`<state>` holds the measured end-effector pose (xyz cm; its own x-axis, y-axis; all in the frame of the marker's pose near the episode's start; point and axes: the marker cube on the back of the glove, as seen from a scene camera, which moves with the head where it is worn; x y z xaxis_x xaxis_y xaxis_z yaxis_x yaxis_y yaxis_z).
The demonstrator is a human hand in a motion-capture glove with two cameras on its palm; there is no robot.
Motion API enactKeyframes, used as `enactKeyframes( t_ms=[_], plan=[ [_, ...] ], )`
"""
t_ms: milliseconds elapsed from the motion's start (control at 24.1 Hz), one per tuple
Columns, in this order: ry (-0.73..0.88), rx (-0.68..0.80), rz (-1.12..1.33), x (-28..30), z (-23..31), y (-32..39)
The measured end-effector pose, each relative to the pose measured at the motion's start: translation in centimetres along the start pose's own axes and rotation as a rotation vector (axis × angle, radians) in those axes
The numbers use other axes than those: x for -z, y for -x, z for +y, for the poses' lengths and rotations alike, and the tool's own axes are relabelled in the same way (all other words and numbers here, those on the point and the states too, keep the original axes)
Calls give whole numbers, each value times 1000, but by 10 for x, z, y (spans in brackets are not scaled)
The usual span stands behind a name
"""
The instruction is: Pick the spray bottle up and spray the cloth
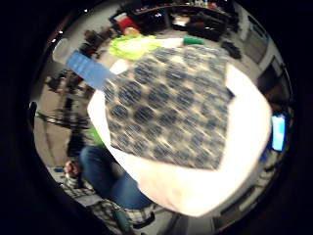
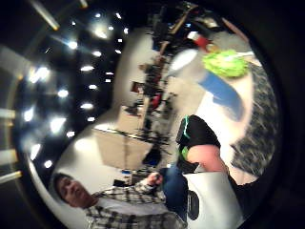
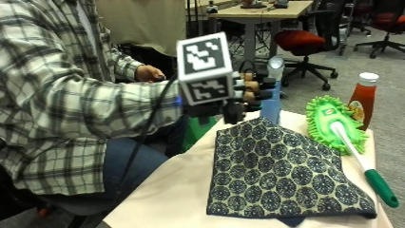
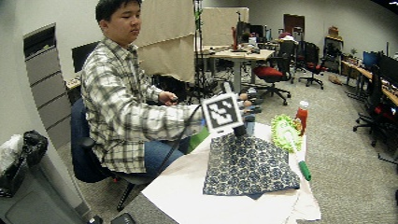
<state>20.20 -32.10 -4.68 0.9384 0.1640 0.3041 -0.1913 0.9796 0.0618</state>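
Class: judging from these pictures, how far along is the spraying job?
Early. Nothing looks done: the spray bottle stands on the table beyond the cloth. The gloved right hand is beside the bottle; a grip is not visible. Lifting and spraying remain.

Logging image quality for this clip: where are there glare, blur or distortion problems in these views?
Thumb side palm view: ceiling lights glare, and the spray bottle is smeared. Little finger side palm view: the white table cover is washed out around the patterned cloth. Outside view: the right hand is slightly soft. Wide outside view: the room bends at the edges.

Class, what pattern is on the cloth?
Dark blue round medallions on beige cloth; clearest in the outside view.
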Motion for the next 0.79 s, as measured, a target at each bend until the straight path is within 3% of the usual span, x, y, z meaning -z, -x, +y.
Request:
enactKeyframes(
  t_ms=[166, 332, 457, 664, 789],
  plan=[
    [-46, -111, 351, 37, 108, -20],
    [-157, -321, 537, 42, 246, -24],
    [-156, -395, 569, 34, 323, -18],
    [-131, -395, 557, 13, 409, -2],
    [-218, -408, 534, -2, 451, 5]
  ],
)
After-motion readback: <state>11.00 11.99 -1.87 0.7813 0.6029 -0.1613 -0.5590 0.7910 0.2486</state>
